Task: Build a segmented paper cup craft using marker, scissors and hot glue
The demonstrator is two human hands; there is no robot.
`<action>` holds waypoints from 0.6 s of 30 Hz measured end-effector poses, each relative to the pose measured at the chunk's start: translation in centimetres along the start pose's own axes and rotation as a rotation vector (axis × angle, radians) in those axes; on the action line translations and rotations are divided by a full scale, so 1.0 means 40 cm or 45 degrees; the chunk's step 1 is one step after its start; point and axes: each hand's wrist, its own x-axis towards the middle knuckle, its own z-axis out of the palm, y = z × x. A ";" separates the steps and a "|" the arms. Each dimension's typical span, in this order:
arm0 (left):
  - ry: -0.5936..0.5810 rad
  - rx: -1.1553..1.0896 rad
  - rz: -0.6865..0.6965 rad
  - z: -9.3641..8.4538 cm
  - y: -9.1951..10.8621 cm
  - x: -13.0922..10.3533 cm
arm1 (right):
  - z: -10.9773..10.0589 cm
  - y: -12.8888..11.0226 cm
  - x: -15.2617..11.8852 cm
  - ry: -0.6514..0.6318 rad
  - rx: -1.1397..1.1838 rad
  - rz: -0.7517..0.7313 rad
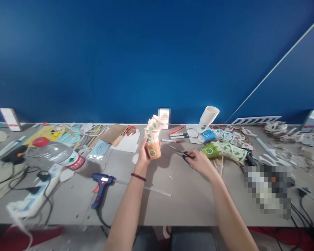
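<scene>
Raised over the middle of the table, my left hand (144, 152) is wrapped round an orange-and-white printed paper cup (153, 148). More white, leaf-patterned paper cup pieces (153, 124) rise from its upper end. To the right, my right hand (199, 161) is closed on the black handles of a pair of scissors (185, 154); the blades lie low over the tabletop and point left toward the cup. Just beyond that hand are a green printed paper cup assembly (222, 150) and a blue one (216, 135), both on their sides.
A blue glue gun (102, 186) with a glue stick lies left of my arms. Farther left are a plastic bottle (61, 153) and a power strip (39, 190). Markers (175, 141) and a white cup (208, 116) stand or lie behind. Paper scraps (279, 136) cover the right.
</scene>
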 end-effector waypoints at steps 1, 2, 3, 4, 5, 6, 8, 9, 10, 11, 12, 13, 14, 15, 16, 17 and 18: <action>0.001 -0.001 0.002 0.000 0.001 0.001 | -0.002 0.001 0.000 0.000 0.127 -0.003; 0.003 -0.003 0.001 -0.001 0.002 0.002 | -0.005 0.000 0.000 -0.011 0.260 0.002; 0.009 -0.004 0.001 -0.001 0.003 0.003 | -0.008 -0.003 -0.002 -0.028 0.390 0.006; 0.019 -0.002 0.001 -0.001 0.005 0.003 | -0.011 -0.009 -0.004 -0.037 0.507 0.000; 0.027 0.003 -0.001 0.000 0.006 0.003 | -0.013 -0.015 -0.006 -0.037 0.603 -0.014; 0.034 0.010 -0.003 0.001 0.006 0.003 | -0.013 -0.022 -0.008 -0.038 0.674 -0.031; 0.032 0.022 -0.018 0.004 0.007 0.002 | -0.007 -0.033 -0.011 -0.074 0.762 -0.046; 0.031 0.028 -0.032 0.006 0.007 0.002 | -0.001 -0.036 -0.013 -0.106 0.797 -0.040; 0.031 0.034 -0.052 0.007 0.006 0.002 | 0.006 -0.037 -0.014 -0.140 0.829 -0.025; 0.034 0.040 -0.064 0.008 0.005 0.001 | 0.015 -0.035 -0.015 -0.172 0.854 -0.010; 0.034 0.048 -0.075 0.009 0.003 0.001 | 0.024 -0.032 -0.015 -0.195 0.868 0.005; 0.034 0.060 -0.087 0.009 0.002 0.000 | 0.032 -0.028 -0.016 -0.213 0.872 0.019; 0.030 0.075 -0.098 0.010 0.001 -0.002 | 0.039 -0.025 -0.017 -0.227 0.866 0.031; 0.021 0.090 -0.106 0.010 -0.001 -0.003 | 0.045 -0.021 -0.018 -0.239 0.855 0.043; 0.010 0.105 -0.112 0.010 -0.002 -0.006 | 0.050 -0.019 -0.019 -0.247 0.842 0.052; -0.002 0.118 -0.116 0.010 -0.003 -0.008 | 0.053 -0.018 -0.020 -0.250 0.829 0.059; -0.016 0.127 -0.120 0.010 -0.004 -0.010 | 0.054 -0.018 -0.021 -0.257 0.814 0.069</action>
